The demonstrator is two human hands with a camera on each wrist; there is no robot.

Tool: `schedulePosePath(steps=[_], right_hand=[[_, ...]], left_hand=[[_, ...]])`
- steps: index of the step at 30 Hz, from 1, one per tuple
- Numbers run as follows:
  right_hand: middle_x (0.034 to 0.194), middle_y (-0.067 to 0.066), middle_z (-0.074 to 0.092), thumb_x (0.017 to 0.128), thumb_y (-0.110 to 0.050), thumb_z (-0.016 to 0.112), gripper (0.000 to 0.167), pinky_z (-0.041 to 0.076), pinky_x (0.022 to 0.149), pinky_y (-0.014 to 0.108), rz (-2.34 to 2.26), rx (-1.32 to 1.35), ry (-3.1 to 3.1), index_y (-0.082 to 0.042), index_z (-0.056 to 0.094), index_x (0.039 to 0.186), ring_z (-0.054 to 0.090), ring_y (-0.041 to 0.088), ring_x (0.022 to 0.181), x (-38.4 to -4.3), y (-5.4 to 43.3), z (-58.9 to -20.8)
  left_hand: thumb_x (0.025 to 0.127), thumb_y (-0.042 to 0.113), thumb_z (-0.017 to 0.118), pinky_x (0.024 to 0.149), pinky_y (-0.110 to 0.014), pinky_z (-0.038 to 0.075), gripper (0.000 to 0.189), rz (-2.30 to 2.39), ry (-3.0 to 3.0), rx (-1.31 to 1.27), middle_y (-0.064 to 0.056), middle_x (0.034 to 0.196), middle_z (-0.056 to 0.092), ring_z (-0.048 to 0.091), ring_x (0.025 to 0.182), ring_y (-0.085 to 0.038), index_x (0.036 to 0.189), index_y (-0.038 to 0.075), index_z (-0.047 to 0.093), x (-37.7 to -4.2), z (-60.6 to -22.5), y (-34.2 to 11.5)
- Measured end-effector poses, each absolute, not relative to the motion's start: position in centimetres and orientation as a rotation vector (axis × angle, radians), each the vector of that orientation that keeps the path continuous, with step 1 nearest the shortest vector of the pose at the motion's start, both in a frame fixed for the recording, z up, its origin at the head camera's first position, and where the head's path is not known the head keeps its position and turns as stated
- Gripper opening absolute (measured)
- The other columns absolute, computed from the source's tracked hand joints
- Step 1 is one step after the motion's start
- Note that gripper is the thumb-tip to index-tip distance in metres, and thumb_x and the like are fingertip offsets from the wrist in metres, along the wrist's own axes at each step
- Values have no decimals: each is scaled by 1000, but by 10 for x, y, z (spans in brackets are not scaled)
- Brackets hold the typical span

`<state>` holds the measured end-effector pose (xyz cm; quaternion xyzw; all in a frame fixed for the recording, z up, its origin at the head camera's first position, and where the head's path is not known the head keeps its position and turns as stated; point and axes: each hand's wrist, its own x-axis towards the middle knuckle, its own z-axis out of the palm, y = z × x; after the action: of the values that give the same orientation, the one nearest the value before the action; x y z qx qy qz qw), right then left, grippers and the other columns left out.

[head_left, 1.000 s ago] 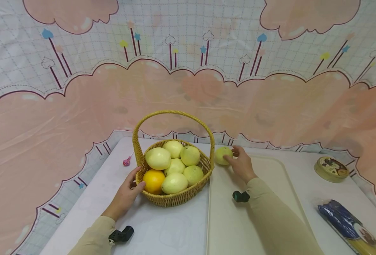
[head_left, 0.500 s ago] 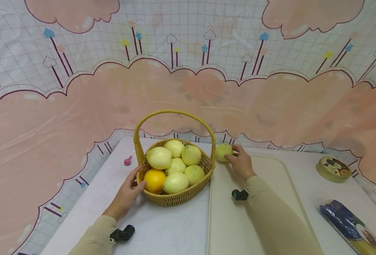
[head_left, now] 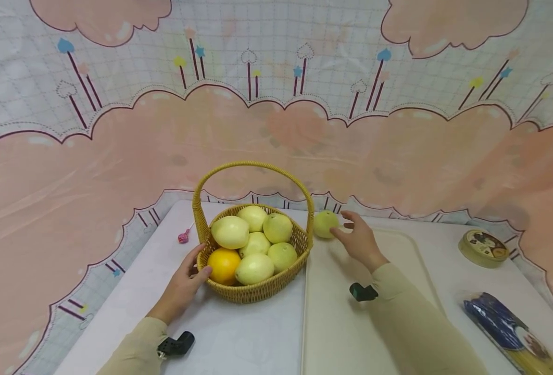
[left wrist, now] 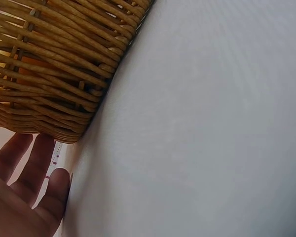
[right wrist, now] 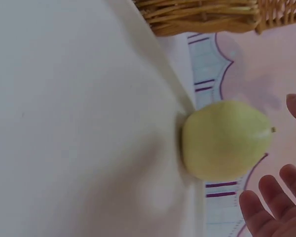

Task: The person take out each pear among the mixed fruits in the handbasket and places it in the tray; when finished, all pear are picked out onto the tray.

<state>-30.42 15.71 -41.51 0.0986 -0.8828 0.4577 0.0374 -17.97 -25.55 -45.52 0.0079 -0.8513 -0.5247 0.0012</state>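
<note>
A yellow wicker basket point(head_left: 246, 294) with a tall hoop handle stands on the white table, filled with several pale yellow-green fruits point(head_left: 254, 269) and one orange point(head_left: 224, 266). At its left side, my left hand point(head_left: 180, 287) holds the rim, thumb over the edge and fingers against the outer wall; the left wrist view shows fingertips touching the weave. Right of the basket sits a single round pale-green fruit point(right wrist: 226, 140) with a stem stub, by the far edge of the cream tray point(head_left: 337, 333). My right hand point(head_left: 358, 240) is spread just right of this fruit, apart from it in the right wrist view.
A pink lollipop point(head_left: 183, 237) lies left of the basket. To the right are a round tin point(head_left: 484, 248) and a blue-and-yellow packet point(head_left: 511, 330). A patterned cloth backdrop point(head_left: 276, 135) rises behind the table.
My right hand has opened away from the pale-green fruit and drawn slightly right, leaving it by the tray's far edge. My left hand stays at the basket.
</note>
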Motion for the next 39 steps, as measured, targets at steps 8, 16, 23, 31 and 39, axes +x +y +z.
schedulePosePath(steps=[8, 16, 23, 31, 39], right_hand=[[149, 20, 44, 92, -21, 73, 66, 45, 100, 53, 1359, 465, -2700, 1, 42, 147, 47, 40, 130, -273, 157, -398], [144, 20, 48, 89, -18, 78, 67, 47, 97, 52, 1368, 630, -2636, 2, 45, 143, 49, 40, 128, -241, 145, -389], [138, 17, 54, 87, -12, 79, 62, 48, 95, 52, 1354, 846, -2528, 3, 49, 139, 50, 38, 126, -223, 126, -382], [137, 21, 54, 87, -13, 79, 63, 47, 95, 55, 1353, 980, -2542, 5, 49, 139, 50, 39, 125, -215, 104, -384], [140, 18, 53, 88, -18, 79, 64, 45, 102, 49, 1344, 1096, -2580, 4, 49, 140, 51, 33, 129, -213, 87, -386]], left_hand=[[104, 37, 54, 104, -57, 38, 68, -1649, -2675, 21, -24, 155, 32, 44, 127, -41, 160, 20, 20, -181, -456, -256], [104, 36, 53, 104, -57, 39, 67, -1643, -2669, 6, -25, 154, 32, 45, 126, -41, 160, 19, 20, -183, -457, -254], [104, 36, 53, 103, -56, 39, 67, -1636, -2673, -5, -24, 155, 32, 45, 126, -41, 160, 19, 19, -181, -456, -254], [104, 35, 53, 103, -55, 39, 67, -1662, -2669, -8, -25, 155, 31, 45, 126, -40, 160, 19, 19, -181, -456, -255], [105, 35, 52, 103, -56, 39, 67, -1651, -2669, -3, -25, 155, 30, 45, 125, -41, 160, 18, 19, -182, -457, -255]])
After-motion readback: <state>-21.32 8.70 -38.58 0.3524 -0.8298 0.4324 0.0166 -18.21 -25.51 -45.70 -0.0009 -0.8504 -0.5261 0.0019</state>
